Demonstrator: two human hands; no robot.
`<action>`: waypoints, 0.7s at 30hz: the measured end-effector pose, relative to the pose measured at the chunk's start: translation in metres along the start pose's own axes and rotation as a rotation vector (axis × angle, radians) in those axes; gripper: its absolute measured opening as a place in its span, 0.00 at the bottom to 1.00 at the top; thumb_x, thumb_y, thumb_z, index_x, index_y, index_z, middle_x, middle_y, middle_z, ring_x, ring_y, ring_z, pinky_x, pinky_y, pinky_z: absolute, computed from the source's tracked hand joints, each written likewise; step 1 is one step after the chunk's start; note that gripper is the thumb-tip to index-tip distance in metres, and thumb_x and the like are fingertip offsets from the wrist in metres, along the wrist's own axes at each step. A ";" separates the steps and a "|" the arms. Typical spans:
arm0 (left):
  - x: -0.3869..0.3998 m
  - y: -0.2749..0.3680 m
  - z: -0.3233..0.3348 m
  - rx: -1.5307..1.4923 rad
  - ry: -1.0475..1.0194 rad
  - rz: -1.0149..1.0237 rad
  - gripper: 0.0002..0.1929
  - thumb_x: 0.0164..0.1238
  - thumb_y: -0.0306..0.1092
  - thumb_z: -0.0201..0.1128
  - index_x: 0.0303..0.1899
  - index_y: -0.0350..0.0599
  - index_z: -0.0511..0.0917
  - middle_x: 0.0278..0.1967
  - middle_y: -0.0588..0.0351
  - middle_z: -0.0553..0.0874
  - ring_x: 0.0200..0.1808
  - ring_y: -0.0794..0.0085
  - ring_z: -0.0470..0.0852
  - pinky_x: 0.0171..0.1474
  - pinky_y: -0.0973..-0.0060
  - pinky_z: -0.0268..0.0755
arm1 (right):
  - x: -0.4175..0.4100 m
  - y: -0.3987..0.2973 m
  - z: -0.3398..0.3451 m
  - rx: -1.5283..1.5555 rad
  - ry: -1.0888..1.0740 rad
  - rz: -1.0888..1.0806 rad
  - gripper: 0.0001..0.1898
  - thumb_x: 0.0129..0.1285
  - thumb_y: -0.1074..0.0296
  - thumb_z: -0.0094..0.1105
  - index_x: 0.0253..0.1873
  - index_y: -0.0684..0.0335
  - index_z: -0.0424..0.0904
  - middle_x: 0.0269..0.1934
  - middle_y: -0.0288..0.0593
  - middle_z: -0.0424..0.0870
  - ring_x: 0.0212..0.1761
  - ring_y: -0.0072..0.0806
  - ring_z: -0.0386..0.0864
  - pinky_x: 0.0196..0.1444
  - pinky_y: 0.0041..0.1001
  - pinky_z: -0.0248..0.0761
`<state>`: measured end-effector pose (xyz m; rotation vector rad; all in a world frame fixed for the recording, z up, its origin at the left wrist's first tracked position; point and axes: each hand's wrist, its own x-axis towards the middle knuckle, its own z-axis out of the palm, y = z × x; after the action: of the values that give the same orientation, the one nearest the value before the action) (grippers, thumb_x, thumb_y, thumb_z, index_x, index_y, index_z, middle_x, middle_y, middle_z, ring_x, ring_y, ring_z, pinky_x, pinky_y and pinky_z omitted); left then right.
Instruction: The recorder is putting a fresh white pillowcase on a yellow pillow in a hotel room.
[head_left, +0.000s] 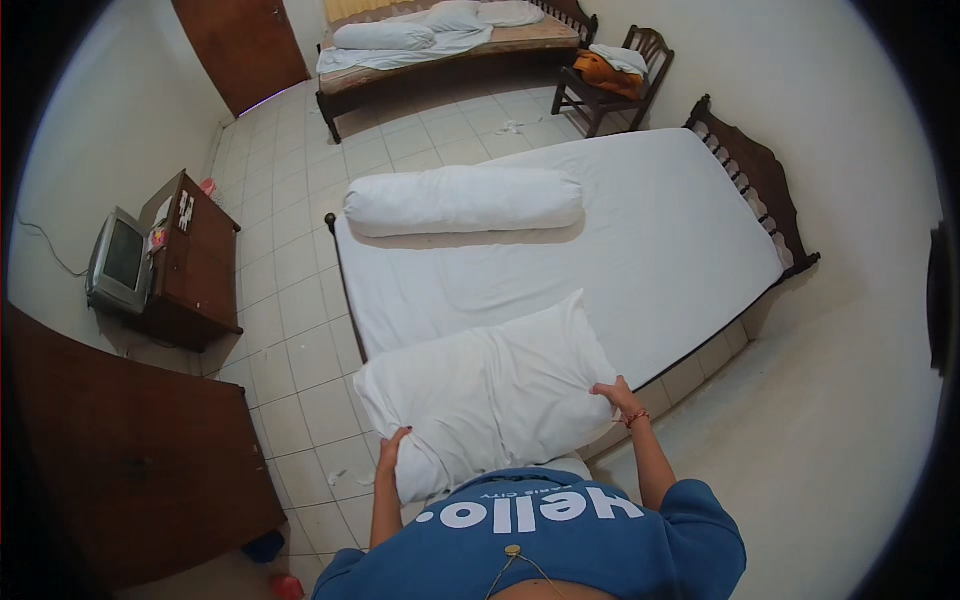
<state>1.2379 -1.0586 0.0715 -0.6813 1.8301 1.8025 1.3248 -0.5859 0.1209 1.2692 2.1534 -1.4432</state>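
Observation:
A white pillow (495, 390) in a wrinkled case lies across the near side of the bed, just in front of my body. Its left end is gripped by my left hand (393, 450), thumb on top. My right hand (616, 396), with a red bracelet at the wrist, pinches the right side of the pillow. Beyond it a white bolster (463, 199) rests on the white-sheeted mattress (637, 247) of the wooden bed. Part of another white item shows under the pillow near my shirt; what it is I cannot tell.
A carved headboard (757, 180) stands against the right wall. Further off are a second bed (525, 37) with pillows and a chair (600, 94) holding cloths. To the left are a television (124, 255), a wooden cabinet (196, 270) and a larger brown wooden piece (135, 450).

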 end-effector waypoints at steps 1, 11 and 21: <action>0.004 0.004 0.008 -0.004 -0.003 0.000 0.27 0.38 0.44 0.68 0.39 0.31 0.75 0.35 0.49 0.80 0.35 0.67 0.78 0.40 0.75 0.71 | 0.014 0.008 -0.011 0.078 -0.025 0.001 0.36 0.36 0.58 0.66 0.47 0.82 0.64 0.42 0.57 0.74 0.41 0.34 0.75 0.38 0.28 0.72; -0.079 0.111 0.184 0.001 0.103 0.161 0.22 0.42 0.33 0.67 0.39 0.28 0.73 0.33 0.53 0.80 0.32 0.72 0.77 0.39 0.77 0.71 | 0.091 0.018 -0.120 -0.216 0.264 -0.128 0.40 0.31 0.47 0.67 0.43 0.79 0.69 0.51 0.55 0.59 0.54 0.47 0.53 0.58 0.39 0.51; -0.066 0.116 0.225 0.058 -0.100 0.323 0.21 0.45 0.30 0.65 0.43 0.31 0.73 0.36 0.56 0.79 0.35 0.73 0.77 0.42 0.77 0.70 | 0.104 -0.017 -0.195 0.537 -0.186 -0.226 0.22 0.43 0.68 0.58 0.47 0.69 0.72 0.39 0.43 0.77 0.37 0.28 0.74 0.40 0.26 0.69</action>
<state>1.2114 -0.8315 0.1980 -0.2784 2.0041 1.9329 1.2980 -0.3695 0.1592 0.9987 1.8985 -2.2438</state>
